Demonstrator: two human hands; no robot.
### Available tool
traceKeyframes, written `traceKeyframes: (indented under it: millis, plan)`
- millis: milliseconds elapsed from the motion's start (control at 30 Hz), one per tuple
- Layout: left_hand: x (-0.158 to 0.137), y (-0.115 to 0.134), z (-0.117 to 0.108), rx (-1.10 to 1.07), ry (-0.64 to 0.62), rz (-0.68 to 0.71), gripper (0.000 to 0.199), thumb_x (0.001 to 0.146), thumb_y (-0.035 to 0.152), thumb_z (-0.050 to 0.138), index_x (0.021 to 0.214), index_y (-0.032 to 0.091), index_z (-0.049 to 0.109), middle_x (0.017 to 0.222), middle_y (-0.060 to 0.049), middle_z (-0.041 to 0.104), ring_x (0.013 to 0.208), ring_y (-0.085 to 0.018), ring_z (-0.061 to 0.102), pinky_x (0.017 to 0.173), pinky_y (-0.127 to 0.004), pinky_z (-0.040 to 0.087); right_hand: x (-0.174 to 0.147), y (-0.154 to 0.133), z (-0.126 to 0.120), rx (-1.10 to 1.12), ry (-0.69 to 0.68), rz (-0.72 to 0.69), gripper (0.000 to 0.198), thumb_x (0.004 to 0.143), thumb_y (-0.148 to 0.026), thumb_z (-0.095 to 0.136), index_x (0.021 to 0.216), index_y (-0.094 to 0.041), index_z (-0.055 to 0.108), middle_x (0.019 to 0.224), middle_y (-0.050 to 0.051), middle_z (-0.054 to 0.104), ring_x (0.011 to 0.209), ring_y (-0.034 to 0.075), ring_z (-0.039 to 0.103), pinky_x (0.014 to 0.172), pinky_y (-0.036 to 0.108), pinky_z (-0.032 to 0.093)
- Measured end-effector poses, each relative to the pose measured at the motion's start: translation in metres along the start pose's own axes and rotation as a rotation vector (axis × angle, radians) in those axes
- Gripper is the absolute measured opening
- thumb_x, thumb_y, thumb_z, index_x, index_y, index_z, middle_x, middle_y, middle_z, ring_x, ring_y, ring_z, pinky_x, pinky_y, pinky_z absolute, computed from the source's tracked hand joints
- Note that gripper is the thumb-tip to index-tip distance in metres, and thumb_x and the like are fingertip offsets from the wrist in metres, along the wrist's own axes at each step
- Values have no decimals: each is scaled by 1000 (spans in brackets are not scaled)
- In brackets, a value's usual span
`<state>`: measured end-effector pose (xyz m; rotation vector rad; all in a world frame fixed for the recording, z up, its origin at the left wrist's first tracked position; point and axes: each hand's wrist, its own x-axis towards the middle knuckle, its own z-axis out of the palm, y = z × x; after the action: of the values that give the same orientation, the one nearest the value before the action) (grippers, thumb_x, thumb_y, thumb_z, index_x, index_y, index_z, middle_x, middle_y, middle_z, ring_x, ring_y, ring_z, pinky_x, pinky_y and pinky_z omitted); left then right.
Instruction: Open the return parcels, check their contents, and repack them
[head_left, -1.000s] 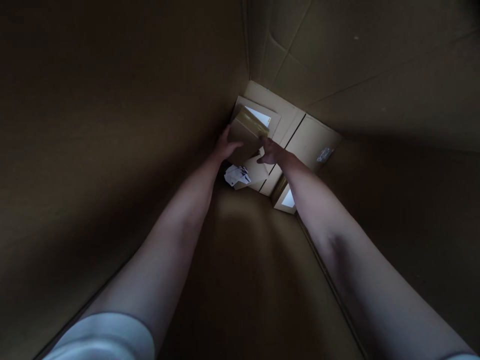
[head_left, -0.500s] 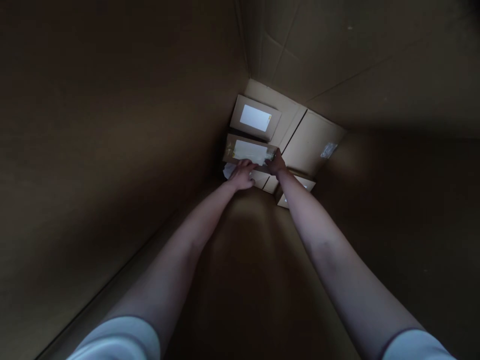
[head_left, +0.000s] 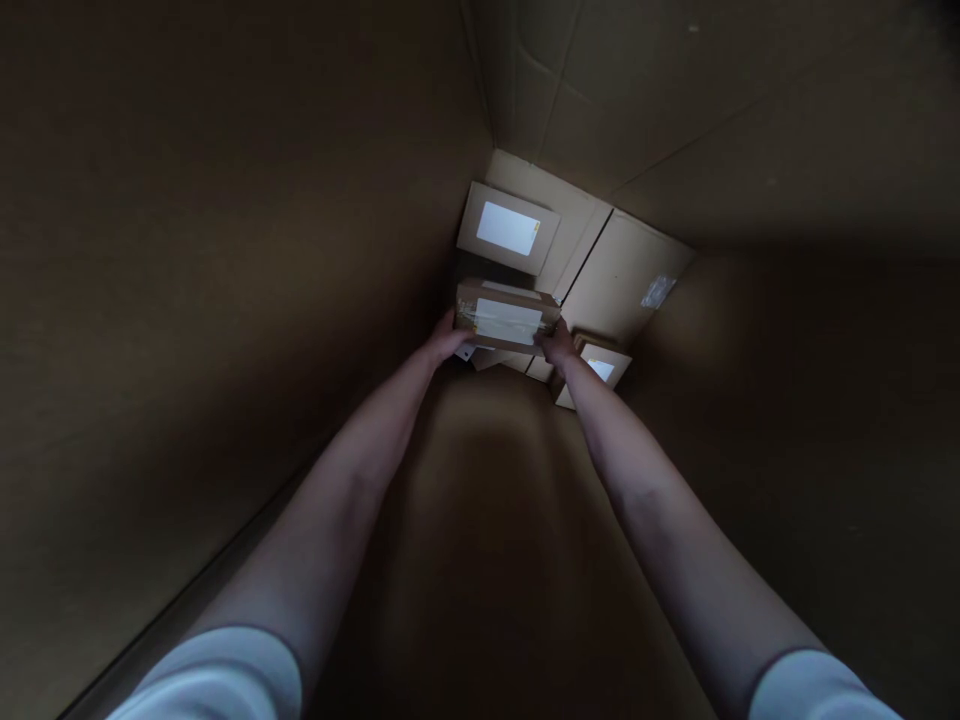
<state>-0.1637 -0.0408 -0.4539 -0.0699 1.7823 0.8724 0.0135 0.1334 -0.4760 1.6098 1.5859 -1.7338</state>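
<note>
Deep inside a large cardboard container, a small cardboard box point(head_left: 465, 308) with a white label and clear tape is held between my two hands. At its left end, my left hand point(head_left: 447, 338) grips it with the thumb along the front face. My right hand point(head_left: 556, 343) grips the opposite end, thumb on the front near the label. The fingers behind the box are hidden. Another labelled cardboard box point(head_left: 470, 236) lies just beyond it, against the left wall.
The container's tall walls point(head_left: 225, 250) rise on all sides. Its floor point(head_left: 630, 270) has a dark seam and a piece of clear tape point(head_left: 658, 291). Right of my right hand stands a smaller labelled box point(head_left: 616, 376). A partly hidden white-and-brown item point(head_left: 487, 357) lies below the held box.
My left hand has moved from the box's near edge to its left end and closed on it. The box has tilted, so its labelled front face and top now show.
</note>
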Motion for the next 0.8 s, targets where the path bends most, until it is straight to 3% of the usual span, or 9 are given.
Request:
traceKeyframes:
  millis: [167, 467, 667, 800]
  plan:
    - [-22, -7, 15, -112, 60, 11, 74, 63, 11, 63, 135, 18, 47, 132, -8, 58, 124, -24, 50, 106, -39, 39, -29, -14, -8, 110, -53, 141, 74, 65, -17, 66, 134, -26, 42, 115, 6, 65, 93, 21, 63, 73, 37, 56]
    - [-96, 20, 16, -164, 231, 51, 68, 66, 10, 59, 132, 17, 49, 130, -9, 59, 119, -23, 55, 107, -39, 40, -97, -29, -19, 331, -14, 47, 85, 62, -20, 70, 141, -27, 38, 126, 2, 62, 112, 19, 60, 104, 42, 42]
    - [-170, 80, 2, -116, 327, 112, 57, 65, 18, 66, 122, 15, 56, 122, -10, 64, 113, -24, 59, 102, -41, 42, -183, -68, -53, 425, -12, -65, 79, 66, -35, 72, 138, -22, 45, 136, 6, 55, 123, 23, 53, 109, 40, 36]
    - [-228, 136, -4, -92, 285, 234, 55, 64, 25, 68, 117, 14, 59, 118, -10, 65, 109, -24, 60, 101, -41, 43, -250, -91, -80, 507, 15, -144, 79, 68, -44, 71, 139, -21, 44, 135, 8, 56, 124, 24, 52, 105, 40, 41]
